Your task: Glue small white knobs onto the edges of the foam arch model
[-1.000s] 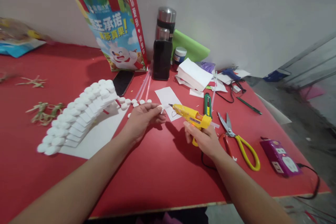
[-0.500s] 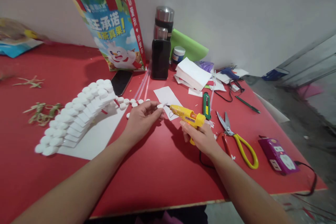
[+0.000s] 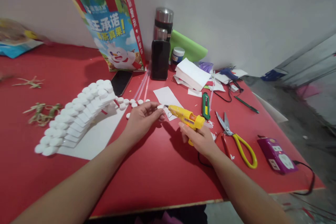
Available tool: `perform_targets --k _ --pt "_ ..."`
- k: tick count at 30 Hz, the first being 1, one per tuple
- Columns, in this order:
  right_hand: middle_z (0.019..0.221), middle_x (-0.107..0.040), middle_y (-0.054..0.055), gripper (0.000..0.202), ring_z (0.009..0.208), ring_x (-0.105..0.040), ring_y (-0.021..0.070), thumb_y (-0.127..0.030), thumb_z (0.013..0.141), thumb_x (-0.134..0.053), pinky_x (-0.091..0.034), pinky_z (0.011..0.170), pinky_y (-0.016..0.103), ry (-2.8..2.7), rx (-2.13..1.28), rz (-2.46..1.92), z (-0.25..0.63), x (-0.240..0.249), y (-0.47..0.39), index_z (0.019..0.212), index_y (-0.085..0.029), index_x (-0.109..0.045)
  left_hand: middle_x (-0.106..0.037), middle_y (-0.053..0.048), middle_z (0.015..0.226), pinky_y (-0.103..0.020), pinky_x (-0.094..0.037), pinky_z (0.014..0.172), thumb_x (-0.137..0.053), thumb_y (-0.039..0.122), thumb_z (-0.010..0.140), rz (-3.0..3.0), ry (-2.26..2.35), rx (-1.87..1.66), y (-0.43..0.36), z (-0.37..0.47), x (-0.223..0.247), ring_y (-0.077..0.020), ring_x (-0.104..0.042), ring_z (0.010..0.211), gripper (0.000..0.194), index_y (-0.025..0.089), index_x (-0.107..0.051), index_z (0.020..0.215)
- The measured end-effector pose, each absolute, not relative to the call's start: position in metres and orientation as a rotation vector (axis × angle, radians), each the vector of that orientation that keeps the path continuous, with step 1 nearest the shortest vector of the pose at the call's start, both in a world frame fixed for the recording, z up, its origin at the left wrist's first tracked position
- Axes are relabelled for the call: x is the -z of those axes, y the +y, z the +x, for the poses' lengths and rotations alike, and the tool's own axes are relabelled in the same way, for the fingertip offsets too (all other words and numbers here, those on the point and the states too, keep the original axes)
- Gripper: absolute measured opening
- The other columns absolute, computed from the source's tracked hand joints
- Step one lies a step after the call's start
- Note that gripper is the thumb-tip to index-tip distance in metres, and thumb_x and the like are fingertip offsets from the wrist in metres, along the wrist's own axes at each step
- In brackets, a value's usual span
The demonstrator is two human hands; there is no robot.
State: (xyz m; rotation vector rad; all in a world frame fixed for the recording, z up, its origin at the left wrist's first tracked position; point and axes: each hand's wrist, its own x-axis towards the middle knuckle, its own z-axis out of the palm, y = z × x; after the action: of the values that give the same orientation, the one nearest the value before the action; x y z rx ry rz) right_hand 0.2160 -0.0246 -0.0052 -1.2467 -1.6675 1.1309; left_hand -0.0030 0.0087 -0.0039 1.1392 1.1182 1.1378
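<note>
Between thumb and fingertips, my left hand [image 3: 145,116] pinches a small white disc [image 3: 160,106] above the red table. My right hand [image 3: 198,136] is wrapped round the handle of a yellow hot glue gun [image 3: 184,115]. The gun's dark nozzle points left and meets the edge of the disc; whether it touches, I cannot tell. To the left, a curved structure of white discs and folded white pieces [image 3: 78,112] rests on a white sheet [image 3: 98,142]. Several loose white discs [image 3: 133,104] lie just behind my left hand.
Scissors [image 3: 236,140], a green box cutter [image 3: 206,105] and a purple power strip [image 3: 277,155] lie to the right. Behind stand a phone [image 3: 160,59], a steel flask [image 3: 163,21] and a tall printed bag [image 3: 112,31]. A stack of white paper [image 3: 193,73] is at the back.
The glue gun has shifted slightly left, its nozzle now closer to the white disc. My left hand stays in nearly the same place.
</note>
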Motion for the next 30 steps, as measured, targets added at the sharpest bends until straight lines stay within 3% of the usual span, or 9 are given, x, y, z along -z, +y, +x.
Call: perform_targets --k 10,15,19,23,30 --pt "0.051 -0.056 0.002 0.064 0.053 -0.053 0.0151 -0.061 0.102 -0.058 -0.04 0.058 0.032 -1.622 -1.042 -1.342 0.222 0.009 -0.021 0.052 -0.022 -0.056 -0.078 -0.009 0.077 -0.031 -0.061 0.053 -0.088 0.04 0.081 0.827 0.98 -1.086 0.011 -0.004 0.005 -0.0219 -0.073 0.067 0.034 0.014 -0.073 0.098" --pt "0.055 -0.056 0.001 0.062 0.055 -0.054 0.0158 -0.062 0.103 -0.058 -0.042 0.058 0.033 -1.581 -1.092 -1.243 0.222 0.008 -0.023 0.056 -0.023 -0.056 -0.077 -0.008 0.078 -0.024 -0.064 0.065 -0.087 0.021 0.081 0.621 0.937 -1.111 0.017 -0.006 0.002 -0.0153 -0.074 0.066 0.017 0.011 -0.073 0.083" --pt "0.055 -0.055 0.001 0.063 0.055 -0.054 0.0156 -0.065 0.104 -0.056 -0.043 0.058 0.033 -1.668 -1.13 -1.187 0.223 0.007 -0.027 0.057 -0.023 -0.056 -0.079 -0.011 0.085 -0.025 -0.066 0.071 -0.077 0.013 0.09 0.331 0.882 -1.055 0.02 -0.007 -0.003 -0.0156 -0.075 0.072 0.005 0.009 -0.075 0.087" --pt "0.057 -0.057 0.001 0.062 0.056 -0.054 0.0155 -0.063 0.105 -0.056 -0.043 0.058 0.032 -1.748 -1.108 -1.143 0.224 0.009 -0.03 0.059 -0.022 -0.057 -0.076 -0.01 0.085 -0.028 -0.067 0.079 -0.067 0.012 0.095 0.094 0.752 -0.968 0.02 -0.007 -0.008 -0.0152 -0.073 0.075 0.01 0.008 -0.076 0.093" --pt "0.058 -0.057 0.002 0.06 0.058 -0.056 0.0161 -0.057 0.108 -0.055 -0.044 0.062 0.033 -1.754 -1.101 -1.134 0.223 0.01 -0.029 0.059 -0.022 -0.055 -0.074 -0.01 0.085 -0.027 -0.065 0.077 -0.066 0.011 0.095 0.05 0.739 -0.933 0.018 -0.006 -0.009 -0.0142 -0.069 0.072 0.01 0.008 -0.075 0.094"
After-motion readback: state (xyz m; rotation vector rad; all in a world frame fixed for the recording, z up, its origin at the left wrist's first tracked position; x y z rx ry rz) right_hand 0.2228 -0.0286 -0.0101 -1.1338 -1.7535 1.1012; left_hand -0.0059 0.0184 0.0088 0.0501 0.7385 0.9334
